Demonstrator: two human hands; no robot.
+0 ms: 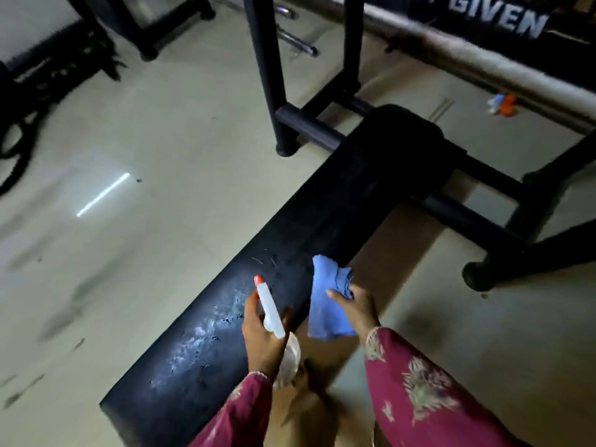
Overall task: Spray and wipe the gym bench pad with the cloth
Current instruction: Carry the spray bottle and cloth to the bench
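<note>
Below me lies a pale, glossy floor [180,130], smudged with dark marks near my left. A bright white streak of reflected light [103,195] lies on it to the left. Far left, a tangle of thick black rope [29,101] sits beside dark equipment. Black metal frame posts [264,69] rise from the floor ahead, with crossbars running right. Far right, a thick grey padded rail [477,59] crosses under a dark banner with white letters [503,21]. A small orange and blue object [503,103], too blurred to identify, lies beneath that rail.
</note>
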